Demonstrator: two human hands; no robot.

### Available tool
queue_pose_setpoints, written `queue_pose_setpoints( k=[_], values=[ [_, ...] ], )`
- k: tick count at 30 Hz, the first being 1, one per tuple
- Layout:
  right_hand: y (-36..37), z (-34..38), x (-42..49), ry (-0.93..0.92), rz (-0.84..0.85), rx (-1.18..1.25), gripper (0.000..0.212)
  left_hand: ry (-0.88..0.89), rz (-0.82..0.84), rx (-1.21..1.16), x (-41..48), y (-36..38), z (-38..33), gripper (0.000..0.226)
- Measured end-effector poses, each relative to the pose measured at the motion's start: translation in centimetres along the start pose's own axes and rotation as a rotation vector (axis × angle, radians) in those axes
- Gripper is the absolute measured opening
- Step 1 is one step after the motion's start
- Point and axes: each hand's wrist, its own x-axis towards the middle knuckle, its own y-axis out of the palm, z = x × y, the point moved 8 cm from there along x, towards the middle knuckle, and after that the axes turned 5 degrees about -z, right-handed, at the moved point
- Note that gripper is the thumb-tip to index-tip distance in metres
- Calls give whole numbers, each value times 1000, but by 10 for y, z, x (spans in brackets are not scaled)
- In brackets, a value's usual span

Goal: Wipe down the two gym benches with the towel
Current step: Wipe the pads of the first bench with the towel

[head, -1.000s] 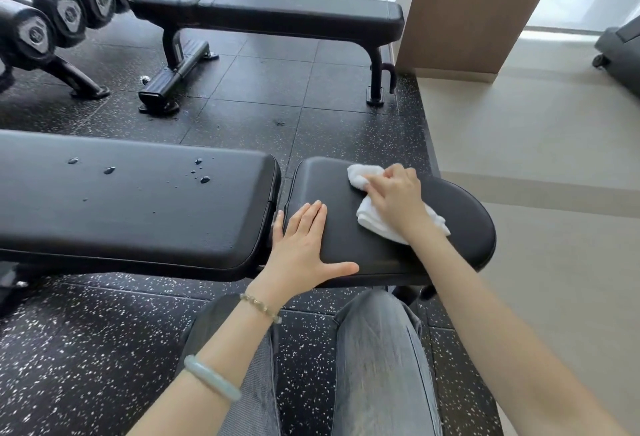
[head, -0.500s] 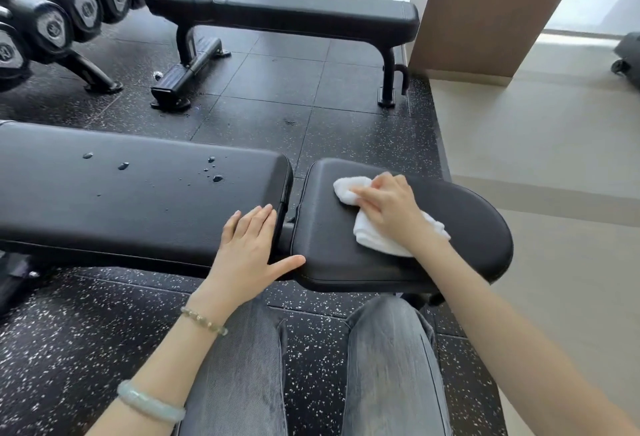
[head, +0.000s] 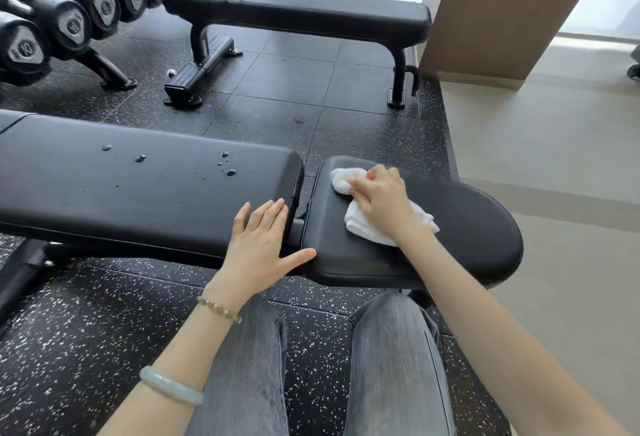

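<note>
Since a second ago the left hand has slid off the seat pad onto the right end of the back pad of the near bench, and the right hand has carried the towel toward the seat pad's far left corner.

Closest in, grey jeans cover both knees, and a pale bangle and a bead bracelet circle the left forearm. The left fingers lie straight and flat on the back pad, with the thumb reaching across the gap to the seat pad. The right fingers curl over the bunched white towel and press it on the seat pad. Water drops dot the back pad further left. Beyond, on the speckled floor, stands the far bench, with a rack of dumbbells to its left.
</note>
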Motion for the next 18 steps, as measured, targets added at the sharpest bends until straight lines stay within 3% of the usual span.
queue_pose_setpoints(
  k=[3, 11, 18],
  values=[
    [-18, 20, -36, -95, -86, 62, 34, -6, 17, 18, 1, 2, 1, 116],
    [-28, 32, -76, -221, -60, 159, 28, 8, 50, 27, 0, 4, 0, 121],
    [-1, 12, 5, -47, 11, 44, 29, 6, 17, -52, 1, 2, -1, 120]
  ],
)
